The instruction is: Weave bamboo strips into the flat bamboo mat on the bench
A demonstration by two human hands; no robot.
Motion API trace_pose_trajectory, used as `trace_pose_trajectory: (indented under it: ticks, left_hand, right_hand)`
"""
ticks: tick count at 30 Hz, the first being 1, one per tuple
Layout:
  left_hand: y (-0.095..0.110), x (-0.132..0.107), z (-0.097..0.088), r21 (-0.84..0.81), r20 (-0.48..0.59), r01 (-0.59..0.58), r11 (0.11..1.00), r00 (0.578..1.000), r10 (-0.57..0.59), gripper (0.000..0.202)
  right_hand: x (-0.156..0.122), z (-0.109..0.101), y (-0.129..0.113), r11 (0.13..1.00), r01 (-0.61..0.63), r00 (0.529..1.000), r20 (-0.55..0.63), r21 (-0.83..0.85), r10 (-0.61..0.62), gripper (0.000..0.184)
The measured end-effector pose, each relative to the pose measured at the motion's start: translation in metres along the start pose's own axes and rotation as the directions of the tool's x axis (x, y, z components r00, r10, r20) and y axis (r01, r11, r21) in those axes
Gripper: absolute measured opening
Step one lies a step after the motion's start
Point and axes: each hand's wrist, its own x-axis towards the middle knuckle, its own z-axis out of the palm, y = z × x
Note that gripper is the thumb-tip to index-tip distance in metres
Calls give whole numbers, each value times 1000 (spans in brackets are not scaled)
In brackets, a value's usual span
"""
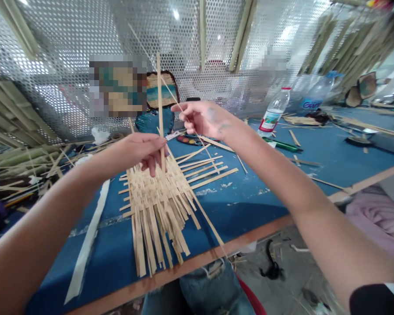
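My left hand (146, 148) is closed on a flat bamboo strip (160, 96), which stands nearly upright above a partly woven bamboo mat (151, 192). Raised to the right of it, my right hand (205, 119) pinches a thinner bamboo sliver (144, 49) that runs slantwise from upper left to lower right. The mat lies on the blue table, its long loose strip ends fanning toward the near edge and others sticking out to the right. My left fingers partly cover the mat's far part.
A white strip (88, 249) lies left of the mat on the blue table (249, 205). A water bottle (274, 111), a green pen (284, 145) and scattered strips are on the right. Bamboo pieces (13, 116) are piled left. A perforated metal screen (75, 26) stands behind.
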Motion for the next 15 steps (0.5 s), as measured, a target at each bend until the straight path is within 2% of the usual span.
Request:
trace_pose_trajectory:
  ticks: [4,8,12,15]
  left_hand:
    - [-1,1,42,-131,6,-87,988,996,89,36]
    - [4,-6,76,-214,8,-99,972,995,103,34]
    - [11,9,90,-220,57,-27,975,998,40,30]
    - [14,31,90,-86,162,-25,996,986,39,30]
  right_hand:
    - [-37,14,5,997,-68,996,62,32,66,10]
    - [-70,6,6,1000,-29,995,101,4,28,22]
    - [-76,-17,9,999,-4,995,95,-39,8,32]
    - [-71,-39,14,994,-43,999,25,-97,46,25]
